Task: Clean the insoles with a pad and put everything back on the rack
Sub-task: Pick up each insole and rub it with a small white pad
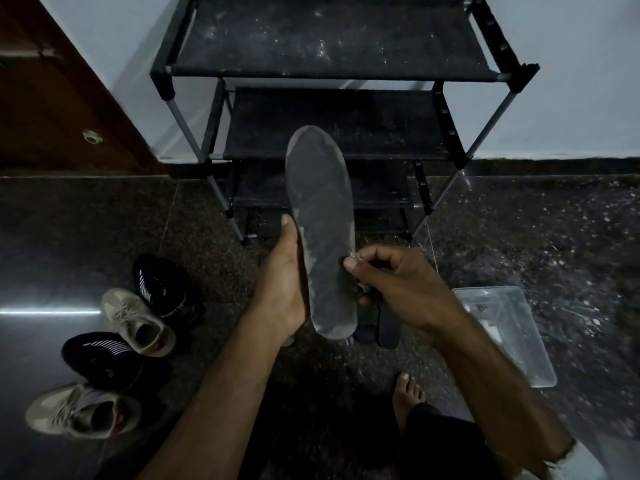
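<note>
The shoe rack stands against the wall, straight ahead of the person, with its dusty black shelves bare of shoes. On the dark floor to the left lie four shoes: two black ones and two beige ones. To the right sits a clear plastic box. Two more dark insoles lie on the floor just under the hands.

The grey insole is held up between the hands, in front of the rack. Its long axis runs away from the person, toe end toward the rack and heel end near the body, with the broad worn face turned to the camera.

The left hand grips the insole along its left edge near the heel, thumb lying up the edge, so this hand carries it. The right hand is curled at the right edge of the insole, and its thumb and fingers pinch something small and dark there, probably the pad; it is too dim to be sure.

I judge that the coming wipe must go along the long axis, from heel toward toe, and the right hand is the one placed for it.
</note>
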Action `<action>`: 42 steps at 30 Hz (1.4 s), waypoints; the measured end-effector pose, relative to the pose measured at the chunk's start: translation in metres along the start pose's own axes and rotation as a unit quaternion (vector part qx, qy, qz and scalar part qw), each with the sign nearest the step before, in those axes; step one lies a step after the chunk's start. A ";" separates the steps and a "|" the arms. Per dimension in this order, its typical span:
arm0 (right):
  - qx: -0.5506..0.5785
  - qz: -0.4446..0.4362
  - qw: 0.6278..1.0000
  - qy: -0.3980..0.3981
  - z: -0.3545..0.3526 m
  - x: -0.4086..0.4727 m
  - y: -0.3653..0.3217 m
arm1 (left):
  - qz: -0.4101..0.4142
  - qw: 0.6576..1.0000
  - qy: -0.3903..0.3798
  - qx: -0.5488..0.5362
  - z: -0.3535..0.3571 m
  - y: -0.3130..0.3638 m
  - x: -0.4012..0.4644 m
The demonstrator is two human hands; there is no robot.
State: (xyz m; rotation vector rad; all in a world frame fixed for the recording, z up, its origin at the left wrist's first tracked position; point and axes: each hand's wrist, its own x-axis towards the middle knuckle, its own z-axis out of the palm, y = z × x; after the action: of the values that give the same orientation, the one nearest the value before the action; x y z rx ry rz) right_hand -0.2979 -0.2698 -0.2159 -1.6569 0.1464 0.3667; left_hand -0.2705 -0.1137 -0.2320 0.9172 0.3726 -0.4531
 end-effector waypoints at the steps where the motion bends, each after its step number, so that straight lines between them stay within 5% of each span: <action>1: 0.002 0.001 1.000 0.008 -0.002 0.001 0.002 | -0.002 1.000 0.010 0.025 0.000 -0.001 0.001; 9: 0.018 0.005 0.998 0.059 -0.015 0.021 0.032 | 0.084 0.967 0.074 0.230 -0.009 -0.015 0.006; 15: -0.040 0.047 0.995 0.079 -0.026 0.042 0.092 | 0.093 0.964 0.136 0.206 -0.026 -0.005 0.011; 28: -0.016 0.186 0.978 0.096 -0.002 0.120 0.253 | -0.091 0.936 0.234 0.246 -0.158 -0.088 0.121; 42: -0.036 0.241 0.968 0.065 0.025 0.187 0.369 | -0.093 0.896 0.253 0.353 -0.279 -0.186 0.227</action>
State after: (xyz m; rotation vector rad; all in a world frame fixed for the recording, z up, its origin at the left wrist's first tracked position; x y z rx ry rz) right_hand -0.2400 -0.2685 -0.6267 -1.7078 0.6478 0.6351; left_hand -0.2082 -0.0306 -0.6237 1.7328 0.8057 -0.5326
